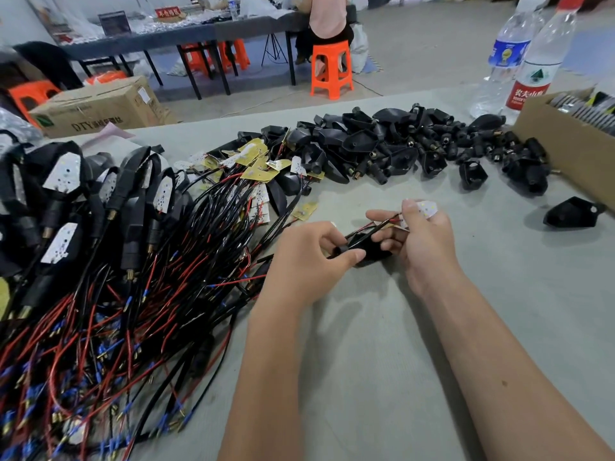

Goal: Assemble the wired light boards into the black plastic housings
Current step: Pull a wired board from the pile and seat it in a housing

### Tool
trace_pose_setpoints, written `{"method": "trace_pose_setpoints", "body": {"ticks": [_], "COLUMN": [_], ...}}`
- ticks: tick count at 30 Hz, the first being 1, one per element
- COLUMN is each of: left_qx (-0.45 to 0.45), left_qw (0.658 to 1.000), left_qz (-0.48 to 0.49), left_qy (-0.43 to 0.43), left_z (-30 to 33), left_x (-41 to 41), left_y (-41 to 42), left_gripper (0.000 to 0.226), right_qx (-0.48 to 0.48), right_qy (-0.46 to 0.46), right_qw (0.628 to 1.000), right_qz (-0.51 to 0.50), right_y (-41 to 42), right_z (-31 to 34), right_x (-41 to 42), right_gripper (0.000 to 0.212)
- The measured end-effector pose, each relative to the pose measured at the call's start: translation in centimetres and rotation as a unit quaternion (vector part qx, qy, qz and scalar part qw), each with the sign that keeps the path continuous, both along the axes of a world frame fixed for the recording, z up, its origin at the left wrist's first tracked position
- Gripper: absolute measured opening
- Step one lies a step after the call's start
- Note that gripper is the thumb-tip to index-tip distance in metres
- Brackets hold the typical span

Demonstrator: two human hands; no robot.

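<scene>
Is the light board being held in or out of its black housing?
Out: the white light board sits pinched in the right hand, above the housing gripped by the left hand.

Single head view, wide-angle, worn on the person's head; looks forward and down across a grey table [416, 361]; both forearms enter from the bottom edge, so the camera sits just above and behind them; left hand [309, 257] and right hand [422, 234] sit near frame centre, close to the lens; wires [133, 311] fill the lower left, nearest the camera; housings [382, 144] lie further out, mid-frame; bottles [519, 58] and a box [572, 141] sit at the right edge; beyond the table's far edge the view reaches the floor, an orange stool [331, 69] and a second table [186, 34]; edges bend from lens distortion; no second view to share anything with.
</scene>
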State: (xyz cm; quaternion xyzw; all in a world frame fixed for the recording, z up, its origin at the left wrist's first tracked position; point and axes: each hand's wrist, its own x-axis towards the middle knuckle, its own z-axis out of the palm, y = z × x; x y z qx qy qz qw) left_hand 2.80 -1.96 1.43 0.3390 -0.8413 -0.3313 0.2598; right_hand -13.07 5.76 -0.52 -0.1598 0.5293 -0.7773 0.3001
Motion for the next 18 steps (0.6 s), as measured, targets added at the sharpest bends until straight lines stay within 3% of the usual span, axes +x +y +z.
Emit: {"method": "trace_pose_setpoints", "body": {"ticks": [3,6,18], "left_qx": [0.031,0.027,-0.065], "left_qw": [0.999,1.000,0.988], "left_qz": [-0.017,-0.012,0.062], "left_qy": [-0.007,-0.007,0.129], "left_z": [0.0,-0.1,-0.8], "left_x": [0.5,0.7,-1.8], "left_y": [-0.5,-0.7,0.5], "left_gripper": [0.013,0.024,0.016], "right_qx": [0.003,0.030,0.064], "right_qy": [-0.011,0.021,0.123], "right_qw": [1.000,0.999,0.990], "right_qz": [-0.011,-0.012,0.037], "right_y": [0.1,0.3,0.5], "right_z": [0.3,0.3,0.9], "right_x": [-0.1,-0.2,0.3], "right_gripper": [0.012,0.018,0.013]}}
